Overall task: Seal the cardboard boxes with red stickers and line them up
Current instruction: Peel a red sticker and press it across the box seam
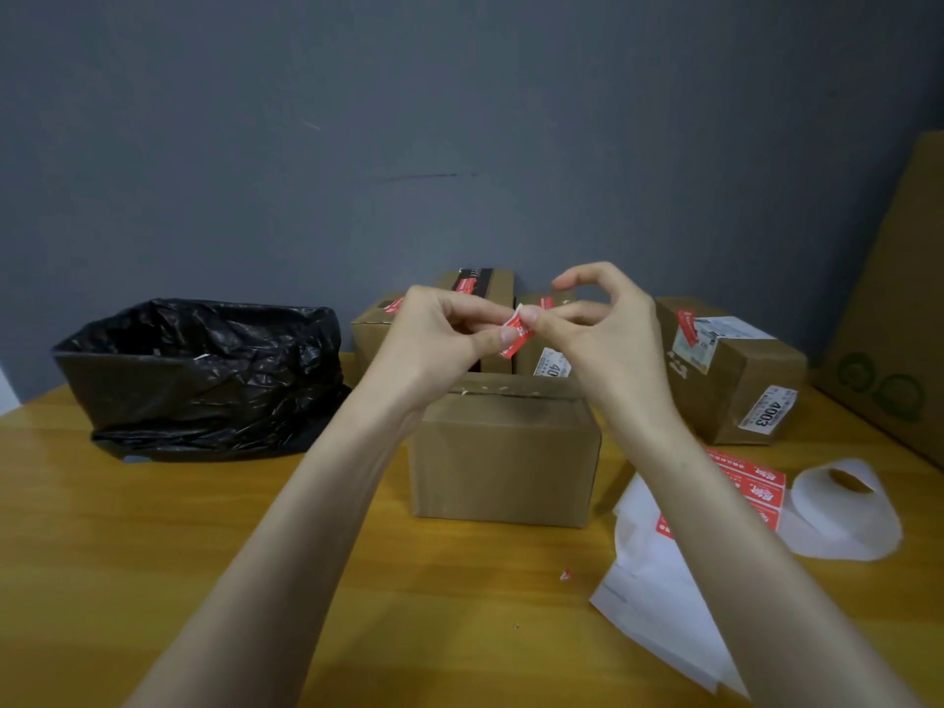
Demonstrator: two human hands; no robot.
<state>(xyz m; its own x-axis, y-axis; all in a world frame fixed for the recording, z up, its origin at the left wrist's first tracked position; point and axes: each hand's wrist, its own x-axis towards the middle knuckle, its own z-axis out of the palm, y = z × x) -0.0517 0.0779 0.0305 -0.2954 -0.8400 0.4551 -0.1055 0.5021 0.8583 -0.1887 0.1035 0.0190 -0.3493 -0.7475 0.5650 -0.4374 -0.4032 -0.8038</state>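
Four boxes (735,380) behind the front box (503,457) already carry red stickers (687,327). Above it my left grip (439,329) and right grip (608,339) pinch one loose sticker (516,335); I judge this box is still unsealed.

Wooden table (204,528), bearing: black bag-lined bin (204,370), left; plain cardboard box (503,462), centre; stickered boxes (735,380) behind and right; sticker roll (843,508), white backing paper (659,605), red scrap (565,575), right.

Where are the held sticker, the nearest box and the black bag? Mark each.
sticker (513,347): head view, lower red part.
nearest box (503,462): head view, front face.
black bag (204,370): head view, crinkled front.
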